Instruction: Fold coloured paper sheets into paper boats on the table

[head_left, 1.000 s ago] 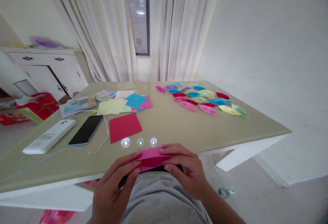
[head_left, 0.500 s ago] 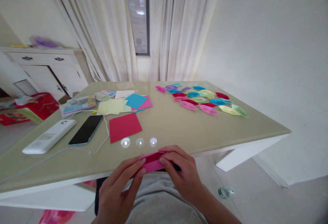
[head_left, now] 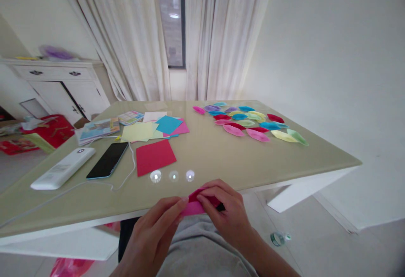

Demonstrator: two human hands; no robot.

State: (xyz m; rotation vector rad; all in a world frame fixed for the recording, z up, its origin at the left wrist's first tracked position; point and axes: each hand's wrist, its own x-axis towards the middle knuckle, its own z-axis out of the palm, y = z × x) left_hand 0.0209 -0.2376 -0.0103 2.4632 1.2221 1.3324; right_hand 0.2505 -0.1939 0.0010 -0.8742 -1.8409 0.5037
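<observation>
Between my two hands, just off the table's front edge, is a folded piece of pink paper (head_left: 193, 208) with a darker inner side showing. My left hand (head_left: 161, 222) pinches its left end between thumb and fingers. My right hand (head_left: 221, 207) grips the right end, with the thumb pressed along the upper fold. Beyond them on the table lies a red paper square (head_left: 155, 157). To the right are several folded paper boats, among them a pink one (head_left: 233, 130), a yellow one (head_left: 284, 136) and a blue one (head_left: 239, 117).
Loose paper sheets, including a yellow stack (head_left: 139, 131) and a blue sheet (head_left: 168, 124), lie left of centre. A black-screened phone (head_left: 107, 160), a white power bank (head_left: 63, 169) with a cable, and booklets (head_left: 100, 131) occupy the table's (head_left: 202, 154) left side.
My left hand has shifted slightly right along the paper, its fingers now closer together. My right fingers have moved a little on the fold, and more of the paper's right part shows.
</observation>
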